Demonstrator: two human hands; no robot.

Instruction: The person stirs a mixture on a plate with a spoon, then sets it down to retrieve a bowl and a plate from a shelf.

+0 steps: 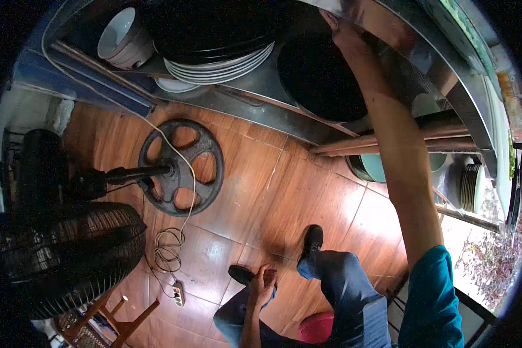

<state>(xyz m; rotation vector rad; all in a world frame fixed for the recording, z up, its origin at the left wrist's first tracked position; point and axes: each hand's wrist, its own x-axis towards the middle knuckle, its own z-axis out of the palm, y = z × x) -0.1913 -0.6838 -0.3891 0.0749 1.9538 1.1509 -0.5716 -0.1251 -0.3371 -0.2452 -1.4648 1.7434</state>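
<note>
My right arm, in a teal sleeve, reaches up to the metal shelf [261, 119]. At its end my right hand [343, 35] is in the shade under the shelf's upper edge, beside a large round black pan or tray [316, 78]; its fingers are partly hidden and any hold cannot be made out. Lower down, my left hand [264, 281] hangs over my left knee, its fingers curled; whether anything is in them is unclear. Stacked white plates [220, 72] with black ones on top lie left of the round black item, and stacked bowls [124, 40] stand farther left.
A black fan [75, 255] stands at the left, its wheel-shaped base [182, 168] on the tiled floor. A coiled cable [168, 249] and a power strip [178, 294] lie near it. Green bowls [371, 167] and stacked plates [472, 187] are at the right. A red stool [316, 327] is beneath me.
</note>
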